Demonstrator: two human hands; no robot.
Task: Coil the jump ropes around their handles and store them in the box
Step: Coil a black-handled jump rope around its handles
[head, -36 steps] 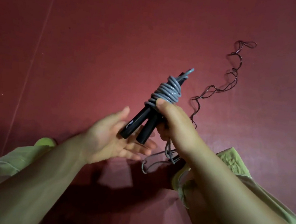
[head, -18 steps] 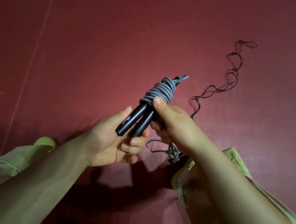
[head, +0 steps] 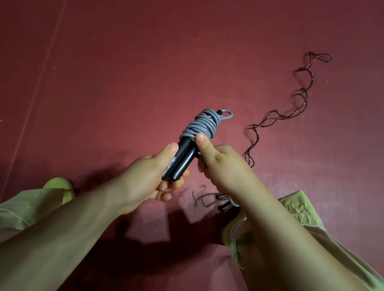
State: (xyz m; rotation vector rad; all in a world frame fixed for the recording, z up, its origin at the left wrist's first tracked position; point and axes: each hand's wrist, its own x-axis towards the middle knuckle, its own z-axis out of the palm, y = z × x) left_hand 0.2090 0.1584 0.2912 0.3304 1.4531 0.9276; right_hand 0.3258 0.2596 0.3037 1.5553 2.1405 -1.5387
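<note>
A grey jump rope (head: 202, 126) is wound in a tight bundle around the upper part of its two black handles (head: 181, 160), with a small loop sticking out at the top. My left hand (head: 150, 176) grips the lower ends of the handles. My right hand (head: 220, 163) holds the bundle from the right, thumb pressed on the lowest coils. A second, thin dark jump rope (head: 297, 98) lies kinked on the floor to the right, and its handles (head: 223, 202) peek out under my right forearm. No box is in view.
The red floor mat (head: 125, 51) fills the view, with a seam line running down its left side. My knees in green cloth (head: 300, 208) sit at both lower sides, close to the second rope's handles.
My left hand has gone from open beside the handles to closed around their lower ends. The bundle has tilted more upright and its free end now forms a small loop on top.
</note>
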